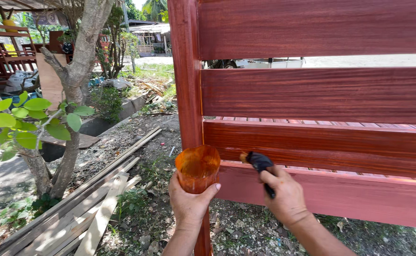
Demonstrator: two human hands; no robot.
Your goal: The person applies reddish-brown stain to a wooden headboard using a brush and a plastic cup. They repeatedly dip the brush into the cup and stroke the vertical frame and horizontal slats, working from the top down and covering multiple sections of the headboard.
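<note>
Lower centre: left hand (189, 201) wrapped around orange cup (198, 167) of stain; right hand (286, 196) closed on black brush (258, 163), bristles touching third slat (321, 147) — coating apparently mid-stroke; next move needs steady strokes along the slat; planks (89, 208) lower left.

The slatted wooden frame (312, 90) filling the right of the frame is a deep glossy red-brown with darker grain streaks; its lowest rail at lower right looks paler, a flatter pinkish red; the cup (197, 168) at lower centre is translucent orange, stained amber inside; the brush (259, 163) beside it has a black body and bristles that seem yellowish-brown, though they are small and blurred; the leaves (28, 118) at left are bright green; the planks (89, 208) at lower left are pale grey-tan.
</note>
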